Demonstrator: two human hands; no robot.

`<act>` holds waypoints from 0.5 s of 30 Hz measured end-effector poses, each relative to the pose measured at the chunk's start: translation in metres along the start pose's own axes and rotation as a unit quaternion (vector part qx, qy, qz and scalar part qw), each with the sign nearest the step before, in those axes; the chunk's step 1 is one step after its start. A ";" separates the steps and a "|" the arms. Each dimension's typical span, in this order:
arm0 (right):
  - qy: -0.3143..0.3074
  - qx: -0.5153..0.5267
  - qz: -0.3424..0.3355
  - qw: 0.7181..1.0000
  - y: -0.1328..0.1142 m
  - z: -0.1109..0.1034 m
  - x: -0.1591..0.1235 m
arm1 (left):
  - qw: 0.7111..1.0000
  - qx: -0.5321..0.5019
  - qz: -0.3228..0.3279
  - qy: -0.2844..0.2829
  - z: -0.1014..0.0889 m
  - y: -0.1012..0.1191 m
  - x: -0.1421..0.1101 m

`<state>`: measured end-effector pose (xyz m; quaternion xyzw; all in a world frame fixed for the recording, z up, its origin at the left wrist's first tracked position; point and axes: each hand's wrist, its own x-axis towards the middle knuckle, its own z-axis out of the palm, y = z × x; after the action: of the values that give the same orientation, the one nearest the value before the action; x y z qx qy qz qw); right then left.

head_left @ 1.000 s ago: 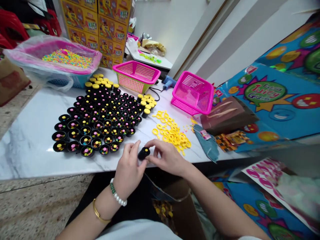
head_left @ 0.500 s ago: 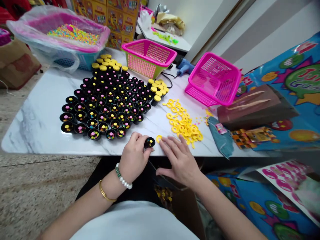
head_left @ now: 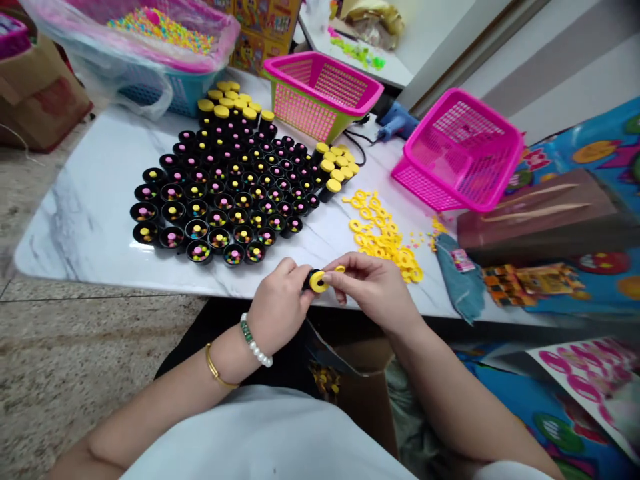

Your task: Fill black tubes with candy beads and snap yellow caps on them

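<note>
Close to the table's front edge, my left hand is closed around a small black cup, mostly hidden by the fingers. A yellow ring lies over the cup's mouth, pinched by my right hand between thumb and fingers. Another bit of yellow plastic shows at the right fingertips. Left of the hands stand many black cups with coloured candy and a pink or yellow stem inside. Some black cups wear yellow caps. A loose heap of yellow rings lies beyond my right hand.
A plastic-lined blue basket of small candies stands at the back left. Further right are a pink-and-green basket, a blue glue gun with cable, and a pink basket. A blue pouch and dark paper bag sit right.
My right hand has picked up the yellow ring from the table and brought it left onto the black cup. The left hand has turned the cup toward it. The camera view has shifted.
</note>
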<state>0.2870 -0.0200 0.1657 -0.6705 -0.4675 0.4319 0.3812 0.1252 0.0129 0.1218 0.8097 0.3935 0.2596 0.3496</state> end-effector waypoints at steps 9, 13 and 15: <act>-0.012 0.029 0.040 0.999 -0.003 0.004 0.010 | 0.999 -0.012 -0.010 -0.030 0.001 -0.002 0.002; -0.021 0.039 0.059 0.997 0.001 0.005 0.011 | 0.999 -0.013 -0.014 -0.043 -0.002 -0.002 0.003; -0.032 0.042 0.068 0.996 0.003 0.005 0.010 | 0.998 -0.019 -0.003 -0.054 -0.006 -0.002 0.003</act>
<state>0.2848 -0.0102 0.1592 -0.6697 -0.4145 0.4973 0.3639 0.1218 0.0187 0.1246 0.8146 0.3712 0.2224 0.3863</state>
